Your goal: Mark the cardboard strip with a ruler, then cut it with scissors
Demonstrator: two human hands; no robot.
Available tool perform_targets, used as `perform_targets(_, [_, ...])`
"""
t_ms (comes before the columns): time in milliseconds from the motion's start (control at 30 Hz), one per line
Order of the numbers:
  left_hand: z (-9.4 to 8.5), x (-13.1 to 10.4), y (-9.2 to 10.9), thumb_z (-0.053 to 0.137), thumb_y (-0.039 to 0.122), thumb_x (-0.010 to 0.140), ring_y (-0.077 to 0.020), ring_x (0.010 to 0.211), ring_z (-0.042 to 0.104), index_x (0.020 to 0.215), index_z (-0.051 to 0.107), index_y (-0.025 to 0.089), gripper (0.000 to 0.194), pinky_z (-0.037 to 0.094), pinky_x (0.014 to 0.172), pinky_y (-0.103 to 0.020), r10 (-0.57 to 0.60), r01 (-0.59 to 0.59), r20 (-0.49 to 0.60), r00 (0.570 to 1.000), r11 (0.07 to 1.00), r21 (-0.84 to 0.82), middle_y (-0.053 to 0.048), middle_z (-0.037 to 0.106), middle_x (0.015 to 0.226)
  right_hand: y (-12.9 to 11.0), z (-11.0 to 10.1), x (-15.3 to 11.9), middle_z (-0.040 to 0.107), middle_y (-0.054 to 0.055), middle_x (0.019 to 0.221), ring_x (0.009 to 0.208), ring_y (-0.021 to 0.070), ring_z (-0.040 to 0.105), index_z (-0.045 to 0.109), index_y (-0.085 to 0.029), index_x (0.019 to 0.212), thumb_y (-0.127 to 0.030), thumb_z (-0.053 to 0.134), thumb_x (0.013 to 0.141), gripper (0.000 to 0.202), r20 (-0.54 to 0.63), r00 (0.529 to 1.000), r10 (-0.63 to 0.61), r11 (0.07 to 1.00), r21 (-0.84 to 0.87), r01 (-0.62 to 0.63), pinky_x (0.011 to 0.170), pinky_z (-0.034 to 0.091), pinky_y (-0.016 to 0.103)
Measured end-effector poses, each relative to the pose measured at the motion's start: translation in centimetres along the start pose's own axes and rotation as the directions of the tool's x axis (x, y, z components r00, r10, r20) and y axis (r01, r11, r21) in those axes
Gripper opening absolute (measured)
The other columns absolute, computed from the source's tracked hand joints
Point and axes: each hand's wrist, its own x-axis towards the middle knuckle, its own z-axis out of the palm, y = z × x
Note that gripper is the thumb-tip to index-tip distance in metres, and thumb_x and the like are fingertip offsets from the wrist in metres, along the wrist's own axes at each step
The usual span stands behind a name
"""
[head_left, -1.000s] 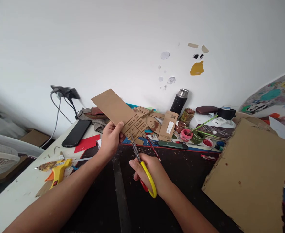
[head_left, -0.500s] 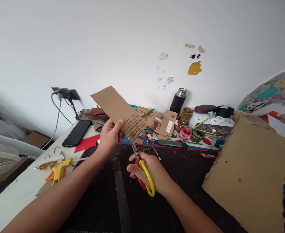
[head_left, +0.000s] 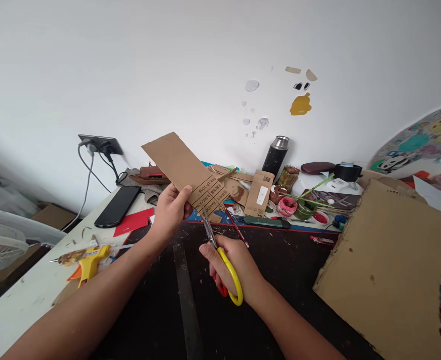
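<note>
Between thumb and fingers of left hand (head_left: 172,209), printed cardboard strip (head_left: 184,165) is pinched; fingers of right hand (head_left: 234,262) wrap red-and-yellow-handled scissors (head_left: 209,233), which reach beyond them to strip's near end.

- Shows left hand (head_left: 169,211), bare, left of frame centre.
- Shows right hand (head_left: 243,265), bare, below frame centre.
- Presents left forearm (head_left: 103,292) bare, tapering, lower left of frame.
- Presents right forearm (head_left: 286,317) likewise, lower right.

Head camera looks forward and down, near the desk (head_left: 21,300), facing a wall (head_left: 148,65)
</note>
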Motion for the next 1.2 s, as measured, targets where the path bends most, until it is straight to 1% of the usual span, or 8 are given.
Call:
perform_targets(67, [0.1,0.0,-0.1,0.084,0.047,0.082,-0.0073,0.036,0.040,0.082,0.053,0.023,0.039,0.030,0.037,-0.018,-0.011,0.011,-0.005,1.000,1.000,-0.007,0.011,0.046,0.051,-0.2,0.0,-0.2,0.058,-0.006,0.056,0.039,0.0110,0.053,0.055,-0.023,0.085,-0.067,0.062,0.104,0.049,-0.015,1.000,-0.005,1.000,-0.019,0.005,0.042,0.039,0.020])
perform_targets(133, [0.1,0.0,-0.3,0.084,0.047,0.081,-0.0069,0.036,0.039,0.082,0.054,0.023,0.038,0.030,0.037,-0.018,-0.023,0.023,-0.016,1.000,1.000,-0.015,0.011,0.046,0.051,-0.4,0.1,-0.3,0.055,-0.007,0.053,0.038,0.0109,0.052,0.052,-0.024,0.083,-0.064,0.060,0.107,0.048,-0.022,1.000,-0.016,0.999,-0.036,0.015,0.044,0.038,0.021])
perform_targets(300, [0.2,0.0,-0.7,0.084,0.045,0.079,-0.0066,0.036,0.039,0.082,0.055,0.022,0.037,0.030,0.037,-0.017,-0.046,0.046,-0.023,0.999,0.998,-0.031,0.011,0.047,0.051,-0.4,0.2,-0.5,0.053,-0.006,0.050,0.039,0.0129,0.051,0.054,-0.024,0.085,-0.057,0.057,0.110,0.042,-0.037,0.999,-0.031,0.992,-0.123,0.026,0.048,0.034,0.024])
perform_targets(533, [0.1,-0.1,-1.2,0.084,0.045,0.080,-0.0070,0.037,0.039,0.083,0.057,0.022,0.035,0.030,0.037,-0.018,-0.042,0.041,-0.025,0.999,0.998,-0.041,0.011,0.046,0.052,-0.2,0.4,-0.5,0.052,-0.004,0.053,0.045,0.0148,0.050,0.052,-0.025,0.080,-0.052,0.050,0.113,0.044,-0.080,0.994,-0.076,0.971,-0.233,0.055,0.053,0.033,0.026])
perform_targets(700, [0.3,-0.3,-1.2,0.085,0.045,0.079,-0.0073,0.037,0.040,0.081,0.056,0.022,0.037,0.032,0.037,-0.018,-0.031,0.030,-0.036,0.999,0.999,-0.037,0.010,0.046,0.052,-0.6,0.5,-0.3,0.051,-0.002,0.060,0.055,0.0156,0.047,0.047,-0.024,0.074,-0.044,0.049,0.112,0.043,-0.099,0.987,-0.125,0.945,-0.315,0.088,0.056,0.031,0.027])
perform_targets(800, [0.3,-0.3,-1.3,0.085,0.045,0.079,-0.0069,0.036,0.039,0.080,0.056,0.022,0.037,0.032,0.036,-0.018,-0.031,0.029,-0.042,0.999,0.999,-0.037,0.010,0.046,0.051,-0.7,0.5,-0.2,0.049,-0.002,0.062,0.057,0.0158,0.044,0.044,-0.024,0.073,-0.041,0.049,0.111,0.042,-0.100,0.987,-0.128,0.927,-0.366,0.083,0.058,0.029,0.028])
perform_targets(967, [0.2,-0.3,-1.4,0.084,0.044,0.080,-0.0071,0.036,0.040,0.080,0.056,0.022,0.035,0.032,0.036,-0.018,-0.038,0.036,-0.048,0.998,0.999,-0.037,0.011,0.046,0.050,-0.8,0.5,-0.3,0.050,-0.002,0.062,0.057,0.0162,0.044,0.046,-0.024,0.075,-0.037,0.048,0.111,0.038,-0.101,0.988,-0.117,0.914,-0.400,0.067,0.058,0.029,0.028])
perform_targets(1200, [0.3,-0.3,-1.4,0.083,0.044,0.080,-0.0067,0.036,0.038,0.081,0.057,0.022,0.034,0.030,0.036,-0.018,-0.037,0.034,-0.063,0.997,0.999,-0.037,0.011,0.045,0.050,-0.8,0.7,-0.2,0.051,-0.002,0.060,0.055,0.0155,0.044,0.050,-0.024,0.074,-0.034,0.052,0.109,0.037,-0.114,0.986,-0.126,0.905,-0.419,0.067,0.057,0.029,0.028])
